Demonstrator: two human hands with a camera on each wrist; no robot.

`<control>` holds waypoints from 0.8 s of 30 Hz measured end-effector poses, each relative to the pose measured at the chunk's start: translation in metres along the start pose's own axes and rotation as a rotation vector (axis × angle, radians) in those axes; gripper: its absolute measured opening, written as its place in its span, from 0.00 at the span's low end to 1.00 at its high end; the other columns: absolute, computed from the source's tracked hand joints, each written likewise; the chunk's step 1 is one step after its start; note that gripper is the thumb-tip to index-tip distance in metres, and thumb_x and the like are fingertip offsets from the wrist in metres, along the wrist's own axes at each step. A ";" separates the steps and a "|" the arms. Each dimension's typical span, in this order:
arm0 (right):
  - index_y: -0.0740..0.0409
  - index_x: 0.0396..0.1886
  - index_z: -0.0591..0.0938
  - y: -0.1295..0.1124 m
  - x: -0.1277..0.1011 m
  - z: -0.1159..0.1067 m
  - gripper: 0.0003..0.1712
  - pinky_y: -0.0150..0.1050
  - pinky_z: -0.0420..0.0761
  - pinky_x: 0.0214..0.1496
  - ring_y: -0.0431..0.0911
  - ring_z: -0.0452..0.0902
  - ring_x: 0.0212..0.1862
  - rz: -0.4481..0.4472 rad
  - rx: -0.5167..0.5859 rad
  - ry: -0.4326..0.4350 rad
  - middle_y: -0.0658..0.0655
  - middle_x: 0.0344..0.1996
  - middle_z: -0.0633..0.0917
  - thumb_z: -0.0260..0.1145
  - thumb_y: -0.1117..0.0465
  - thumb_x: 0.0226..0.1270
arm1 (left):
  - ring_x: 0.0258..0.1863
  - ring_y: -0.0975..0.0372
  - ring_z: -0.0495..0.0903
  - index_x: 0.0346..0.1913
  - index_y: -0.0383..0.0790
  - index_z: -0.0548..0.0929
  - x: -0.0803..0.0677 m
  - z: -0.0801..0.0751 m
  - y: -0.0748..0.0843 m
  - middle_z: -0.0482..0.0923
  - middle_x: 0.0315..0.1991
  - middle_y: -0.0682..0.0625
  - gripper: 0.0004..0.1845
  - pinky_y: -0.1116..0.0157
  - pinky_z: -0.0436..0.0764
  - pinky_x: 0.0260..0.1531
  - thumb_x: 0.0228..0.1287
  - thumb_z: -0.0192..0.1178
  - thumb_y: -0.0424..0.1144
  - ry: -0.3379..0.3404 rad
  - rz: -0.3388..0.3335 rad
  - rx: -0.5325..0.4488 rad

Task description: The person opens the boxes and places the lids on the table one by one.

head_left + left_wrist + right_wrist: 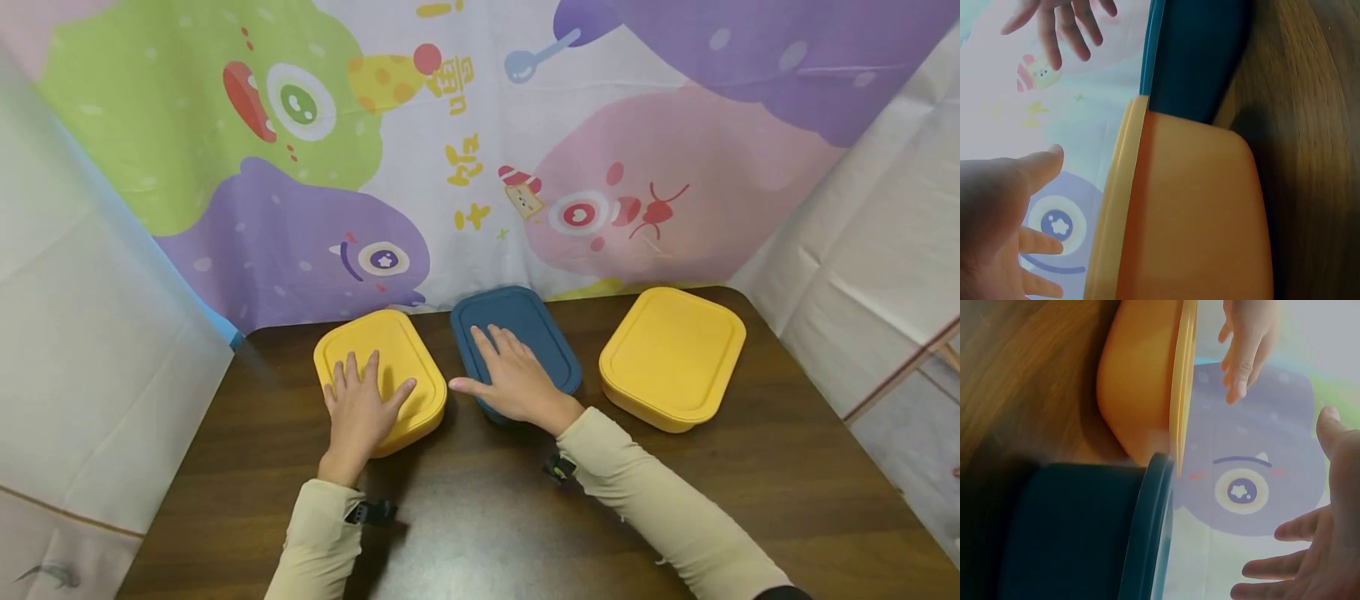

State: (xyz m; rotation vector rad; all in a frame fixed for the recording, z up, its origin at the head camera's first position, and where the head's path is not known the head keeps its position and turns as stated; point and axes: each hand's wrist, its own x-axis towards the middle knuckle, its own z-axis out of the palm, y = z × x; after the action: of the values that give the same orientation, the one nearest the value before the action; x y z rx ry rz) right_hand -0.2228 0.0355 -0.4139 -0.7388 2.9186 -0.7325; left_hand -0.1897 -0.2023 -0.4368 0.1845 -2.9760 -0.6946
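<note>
Against a cartoon-monster backdrop [375,167], 3 lidded boxes line a dark wooden table [487,508]: left hand [360,412] lies flat, fingers spread, on the left yellow box [397,350], right hand [517,383] likewise on the blue box [525,321], seemingly steadying both.

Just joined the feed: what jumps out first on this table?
Three lidded boxes sit in a row at the back of the dark table. The left hand lies flat on the left yellow box, the right hand on the blue box. The right yellow box stands alone.
</note>
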 end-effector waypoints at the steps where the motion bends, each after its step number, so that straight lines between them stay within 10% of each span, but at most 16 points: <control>1: 0.53 0.79 0.51 -0.001 0.001 0.001 0.53 0.61 0.57 0.74 0.63 0.50 0.76 -0.002 0.000 0.000 0.66 0.76 0.56 0.54 0.29 0.65 | 0.76 0.36 0.38 0.75 0.39 0.57 0.000 0.000 -0.001 0.41 0.76 0.30 0.44 0.33 0.40 0.69 0.66 0.53 0.64 0.000 -0.006 0.001; 24: 0.55 0.79 0.48 -0.030 0.018 0.021 0.54 0.60 0.56 0.75 0.61 0.50 0.77 -0.038 0.099 -0.033 0.65 0.76 0.55 0.54 0.30 0.66 | 0.75 0.35 0.37 0.76 0.37 0.53 -0.005 -0.004 -0.032 0.40 0.76 0.28 0.46 0.33 0.39 0.69 0.66 0.54 0.62 -0.009 -0.104 -0.035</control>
State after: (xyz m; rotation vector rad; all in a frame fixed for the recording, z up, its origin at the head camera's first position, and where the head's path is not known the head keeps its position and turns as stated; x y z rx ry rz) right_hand -0.2225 -0.0047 -0.4173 -0.7911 2.8222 -0.8528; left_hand -0.1817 -0.2313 -0.4478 0.3362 -2.9780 -0.7597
